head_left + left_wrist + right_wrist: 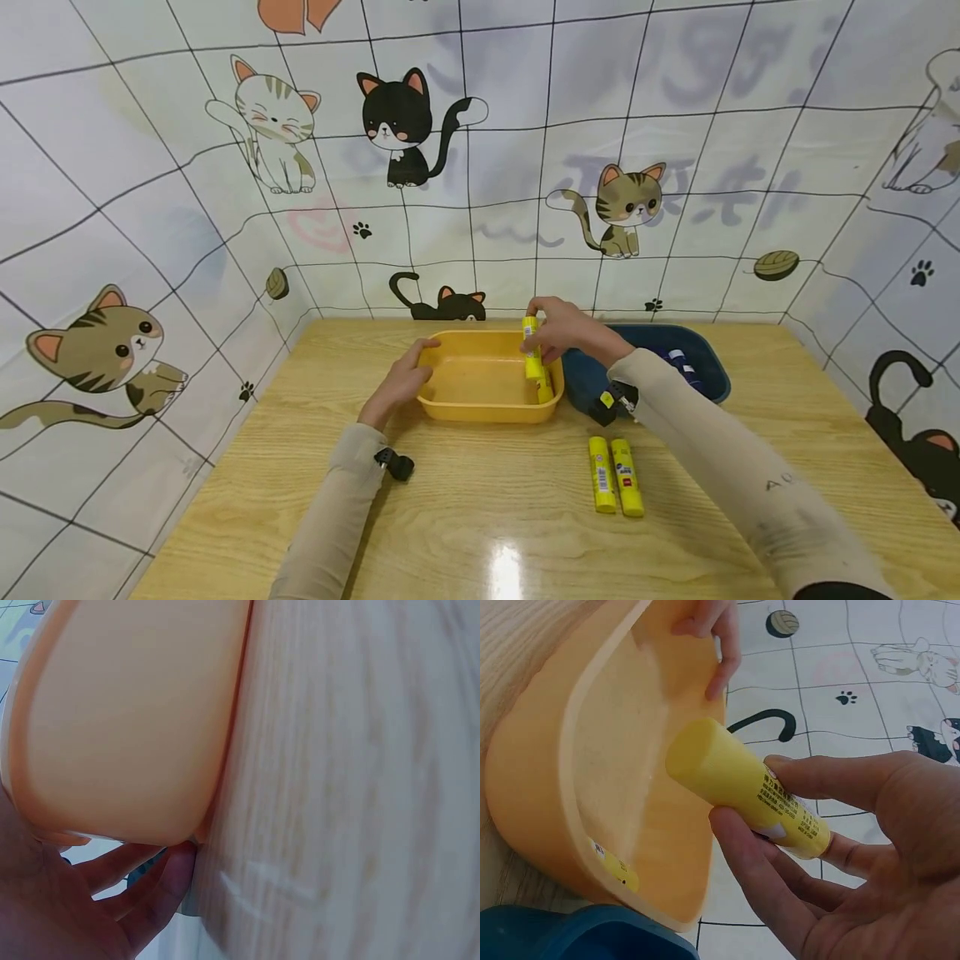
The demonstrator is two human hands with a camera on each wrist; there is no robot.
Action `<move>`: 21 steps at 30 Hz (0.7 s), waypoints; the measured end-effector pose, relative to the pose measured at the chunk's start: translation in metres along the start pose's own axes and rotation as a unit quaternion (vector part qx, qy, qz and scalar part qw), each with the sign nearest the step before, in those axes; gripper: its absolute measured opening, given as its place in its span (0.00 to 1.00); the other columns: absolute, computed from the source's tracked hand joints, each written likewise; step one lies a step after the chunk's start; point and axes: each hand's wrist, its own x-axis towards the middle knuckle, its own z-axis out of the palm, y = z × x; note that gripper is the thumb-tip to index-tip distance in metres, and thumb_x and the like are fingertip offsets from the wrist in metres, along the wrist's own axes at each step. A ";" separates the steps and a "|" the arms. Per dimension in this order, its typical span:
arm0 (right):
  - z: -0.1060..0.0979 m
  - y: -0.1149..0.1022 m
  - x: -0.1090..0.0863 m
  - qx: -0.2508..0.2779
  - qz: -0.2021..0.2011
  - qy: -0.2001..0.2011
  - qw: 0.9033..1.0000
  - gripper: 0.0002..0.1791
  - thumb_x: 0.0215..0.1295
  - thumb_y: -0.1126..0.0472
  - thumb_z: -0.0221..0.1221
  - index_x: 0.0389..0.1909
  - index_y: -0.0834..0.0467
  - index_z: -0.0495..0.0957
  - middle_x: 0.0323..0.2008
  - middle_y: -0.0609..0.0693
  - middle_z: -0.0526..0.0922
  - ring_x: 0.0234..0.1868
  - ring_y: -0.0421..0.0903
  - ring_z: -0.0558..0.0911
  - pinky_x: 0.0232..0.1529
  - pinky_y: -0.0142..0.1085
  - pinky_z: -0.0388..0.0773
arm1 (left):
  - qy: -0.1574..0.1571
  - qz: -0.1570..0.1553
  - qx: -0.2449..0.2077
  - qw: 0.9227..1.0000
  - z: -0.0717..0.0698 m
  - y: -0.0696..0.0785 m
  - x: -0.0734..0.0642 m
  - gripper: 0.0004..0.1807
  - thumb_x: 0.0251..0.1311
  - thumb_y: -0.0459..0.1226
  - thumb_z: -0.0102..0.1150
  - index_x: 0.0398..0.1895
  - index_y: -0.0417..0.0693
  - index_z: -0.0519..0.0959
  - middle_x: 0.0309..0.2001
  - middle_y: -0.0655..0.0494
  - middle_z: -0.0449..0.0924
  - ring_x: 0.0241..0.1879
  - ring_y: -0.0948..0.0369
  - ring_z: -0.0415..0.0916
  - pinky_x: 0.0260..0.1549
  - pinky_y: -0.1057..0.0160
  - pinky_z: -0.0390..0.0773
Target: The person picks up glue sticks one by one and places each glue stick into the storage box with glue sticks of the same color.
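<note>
A yellow glue stick [532,350] is held in my right hand [566,329], over the right end of a yellow plastic bin [487,412]. Thumb and fingers pinch this glue stick [742,787] in the right wrist view, its smooth end pointing into the bin. Another glue stick [544,387] lies inside against the right wall. My left hand [401,383] grips the bin's left end, with its thumb over the rim; the left wrist view shows fingers [154,900] against the outer wall.
A dark blue bin [716,383] stands right of the yellow one, partly behind my right forearm, with purple-blue items [681,365] inside. Two yellow glue sticks, a left one [602,475] and a right one [627,477], lie side by side on the wooden table [450,517]. A cat-patterned cloth [510,167] rises behind.
</note>
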 end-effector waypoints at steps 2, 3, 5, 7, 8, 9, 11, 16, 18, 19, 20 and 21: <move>0.002 -0.002 0.005 -0.009 0.009 -0.009 1.000 0.29 0.65 0.63 0.68 0.62 0.60 0.66 0.42 0.62 0.84 0.34 0.54 0.88 0.48 0.51 0.86 | 0.000 -0.003 -0.002 1.000 0.000 0.000 0.000 0.33 0.66 0.31 0.44 0.76 0.54 0.64 0.80 0.45 0.59 0.63 0.45 0.65 0.56 0.50 0.67; 0.003 -0.003 0.007 -0.015 0.014 -0.016 1.000 0.30 0.65 0.63 0.68 0.64 0.61 0.66 0.42 0.62 0.84 0.35 0.54 0.88 0.48 0.50 0.86 | -0.001 -0.003 -0.002 1.000 0.000 0.000 -0.001 0.33 0.66 0.31 0.44 0.76 0.54 0.64 0.80 0.45 0.59 0.63 0.45 0.65 0.56 0.50 0.66; 0.005 -0.005 0.013 -0.026 0.023 -0.031 0.999 0.33 0.65 0.62 0.68 0.67 0.61 0.65 0.44 0.63 0.84 0.37 0.54 0.89 0.47 0.49 0.86 | -0.001 -0.003 -0.003 1.000 0.000 0.000 -0.001 0.33 0.67 0.32 0.44 0.76 0.54 0.64 0.80 0.46 0.59 0.63 0.46 0.65 0.57 0.50 0.66; 0.008 -0.006 0.017 -0.036 0.032 -0.047 0.998 0.36 0.65 0.63 0.68 0.70 0.63 0.64 0.46 0.65 0.85 0.38 0.54 0.89 0.46 0.47 0.87 | 0.000 -0.003 -0.003 1.000 0.000 0.000 -0.001 0.32 0.67 0.32 0.44 0.76 0.53 0.64 0.80 0.46 0.58 0.64 0.45 0.64 0.59 0.49 0.65; 0.009 -0.006 0.020 -0.045 0.035 -0.051 0.997 0.36 0.65 0.62 0.68 0.71 0.63 0.63 0.47 0.65 0.85 0.38 0.54 0.90 0.45 0.46 0.87 | 0.001 -0.003 -0.004 1.000 -0.001 0.000 -0.001 0.32 0.67 0.32 0.44 0.76 0.53 0.64 0.80 0.46 0.58 0.64 0.45 0.64 0.60 0.48 0.64; 0.011 -0.006 0.023 -0.051 0.039 -0.055 0.996 0.36 0.65 0.62 0.68 0.71 0.63 0.63 0.48 0.65 0.85 0.38 0.53 0.90 0.44 0.45 0.87 | 0.002 -0.003 -0.004 1.000 -0.001 0.000 -0.001 0.32 0.67 0.32 0.44 0.76 0.53 0.64 0.80 0.46 0.58 0.64 0.46 0.64 0.61 0.48 0.64; 0.016 -0.004 0.029 -0.062 0.049 -0.060 0.995 0.36 0.66 0.62 0.68 0.71 0.64 0.63 0.50 0.65 0.84 0.37 0.52 0.90 0.43 0.43 0.87 | 0.002 -0.003 -0.005 1.000 -0.001 -0.001 -0.001 0.32 0.67 0.32 0.44 0.76 0.53 0.65 0.80 0.46 0.59 0.64 0.45 0.64 0.60 0.48 0.65; 0.026 0.002 0.040 -0.081 0.071 -0.061 0.992 0.37 0.66 0.62 0.68 0.72 0.66 0.64 0.54 0.63 0.81 0.34 0.51 0.90 0.42 0.42 0.87 | -0.002 0.000 -0.003 1.000 0.000 -0.001 -0.001 0.33 0.67 0.32 0.44 0.76 0.53 0.64 0.80 0.45 0.59 0.64 0.45 0.65 0.59 0.49 0.66; 0.029 0.001 0.041 -0.088 0.077 -0.064 0.991 0.36 0.66 0.63 0.68 0.71 0.66 0.65 0.53 0.63 0.82 0.34 0.52 0.90 0.42 0.43 0.87 | -0.002 0.002 -0.002 1.000 0.000 -0.002 -0.001 0.32 0.67 0.32 0.44 0.76 0.53 0.64 0.80 0.45 0.58 0.64 0.46 0.65 0.59 0.49 0.66; 0.030 0.001 0.042 -0.095 0.079 -0.066 0.990 0.34 0.66 0.63 0.67 0.69 0.67 0.67 0.52 0.63 0.82 0.34 0.52 0.90 0.43 0.43 0.87 | -0.002 0.002 -0.001 1.000 0.000 -0.002 -0.001 0.32 0.67 0.32 0.44 0.77 0.53 0.64 0.80 0.44 0.58 0.63 0.45 0.65 0.58 0.49 0.67; 0.031 0.001 0.043 -0.100 0.084 -0.066 0.989 0.32 0.65 0.63 0.67 0.68 0.67 0.68 0.51 0.62 0.82 0.34 0.52 0.90 0.43 0.43 0.87 | -0.002 0.004 -0.001 1.000 0.000 -0.002 -0.001 0.32 0.67 0.31 0.44 0.77 0.53 0.64 0.80 0.44 0.58 0.63 0.45 0.65 0.58 0.49 0.67; 0.032 0.000 0.044 -0.102 0.091 -0.066 0.988 0.32 0.65 0.63 0.67 0.67 0.67 0.68 0.51 0.63 0.82 0.34 0.52 0.90 0.44 0.44 0.87 | -0.003 0.005 -0.001 1.000 0.000 -0.002 0.000 0.32 0.67 0.31 0.44 0.77 0.52 0.64 0.80 0.44 0.58 0.63 0.45 0.65 0.58 0.48 0.67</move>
